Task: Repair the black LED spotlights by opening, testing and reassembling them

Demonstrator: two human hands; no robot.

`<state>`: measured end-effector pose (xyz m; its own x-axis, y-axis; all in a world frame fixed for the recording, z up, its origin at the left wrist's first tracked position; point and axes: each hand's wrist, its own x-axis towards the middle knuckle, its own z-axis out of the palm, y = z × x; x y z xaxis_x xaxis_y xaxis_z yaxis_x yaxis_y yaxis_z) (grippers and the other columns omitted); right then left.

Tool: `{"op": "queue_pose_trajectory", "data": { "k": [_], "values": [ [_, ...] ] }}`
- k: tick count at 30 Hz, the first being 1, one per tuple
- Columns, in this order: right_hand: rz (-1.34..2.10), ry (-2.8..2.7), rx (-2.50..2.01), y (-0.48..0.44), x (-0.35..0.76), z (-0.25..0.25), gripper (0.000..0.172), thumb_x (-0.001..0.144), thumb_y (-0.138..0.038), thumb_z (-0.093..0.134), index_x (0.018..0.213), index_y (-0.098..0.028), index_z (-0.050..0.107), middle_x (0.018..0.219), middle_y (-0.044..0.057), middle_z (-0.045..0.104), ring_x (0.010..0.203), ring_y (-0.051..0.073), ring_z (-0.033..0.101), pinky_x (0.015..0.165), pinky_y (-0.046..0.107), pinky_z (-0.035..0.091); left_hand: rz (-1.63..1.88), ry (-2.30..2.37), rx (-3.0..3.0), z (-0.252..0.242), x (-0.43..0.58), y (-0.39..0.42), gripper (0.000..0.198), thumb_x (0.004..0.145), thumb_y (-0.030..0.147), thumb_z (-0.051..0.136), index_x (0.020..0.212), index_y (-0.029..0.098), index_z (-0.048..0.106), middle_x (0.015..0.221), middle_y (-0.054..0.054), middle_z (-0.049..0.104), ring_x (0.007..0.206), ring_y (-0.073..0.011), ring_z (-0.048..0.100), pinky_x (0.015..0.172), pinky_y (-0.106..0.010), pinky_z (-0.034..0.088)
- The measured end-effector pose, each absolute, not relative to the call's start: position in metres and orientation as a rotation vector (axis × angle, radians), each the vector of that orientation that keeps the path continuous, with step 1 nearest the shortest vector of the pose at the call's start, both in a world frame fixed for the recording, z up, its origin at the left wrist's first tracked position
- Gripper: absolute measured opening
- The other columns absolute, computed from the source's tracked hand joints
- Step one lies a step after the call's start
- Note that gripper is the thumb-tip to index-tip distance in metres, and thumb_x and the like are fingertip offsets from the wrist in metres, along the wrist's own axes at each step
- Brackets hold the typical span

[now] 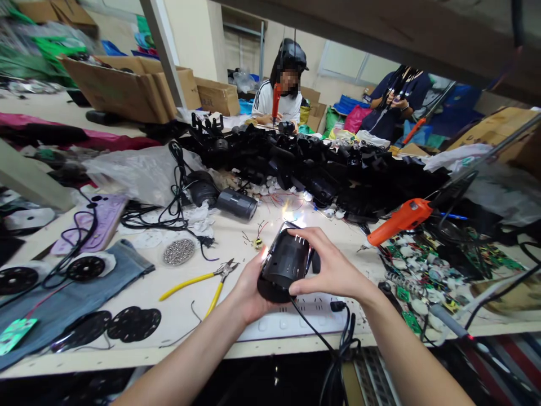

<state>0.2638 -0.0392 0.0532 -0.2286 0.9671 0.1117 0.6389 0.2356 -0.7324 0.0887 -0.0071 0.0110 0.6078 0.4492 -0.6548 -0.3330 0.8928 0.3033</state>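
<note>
A black rounded device [286,260] with a power cord is held between both hands above the front of the table. Around its lower left side my left hand [249,285] is wrapped. My right hand [327,265] grips the right side, fingers on the top edge and thumb low on the front. Bright light shows at the device's far edge. Its black cord [313,327] runs down over a white power strip [291,322] just below. Left of the hands lie yellow-handled cutting pliers [211,277], and a small wired part [257,242] sits beyond them.
An orange electric screwdriver [399,221] hangs at right over piled circuit boards [416,265]. A soldering iron [454,327] is at front right. Left are a dish of screws [178,252], a black cylinder [236,204] and a purple phone case [91,225]. Black housings [296,158] heap behind; two people work beyond.
</note>
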Motion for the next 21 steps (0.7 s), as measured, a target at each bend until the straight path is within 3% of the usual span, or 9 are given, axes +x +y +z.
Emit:
{"op": "queue_pose_trajectory", "data": {
  "k": [21],
  "values": [
    [0.86, -1.945, -1.515, -0.0381, 0.2659, 0.0465, 0.09, 0.056, -0.04, 0.087, 0.135, -0.033, 0.046, 0.129, 0.005, 0.046, 0.122, 0.026, 0.049, 0.108, 0.042, 0.038, 0.452, 0.85, 0.208, 0.0128, 0.0927, -0.0079, 0.051, 0.094, 0.054, 0.034, 0.089, 0.013, 0.064, 0.069, -0.009, 0.07, 0.049, -0.0217, 0.062, 0.047, -0.035, 0.053]
  ]
}}
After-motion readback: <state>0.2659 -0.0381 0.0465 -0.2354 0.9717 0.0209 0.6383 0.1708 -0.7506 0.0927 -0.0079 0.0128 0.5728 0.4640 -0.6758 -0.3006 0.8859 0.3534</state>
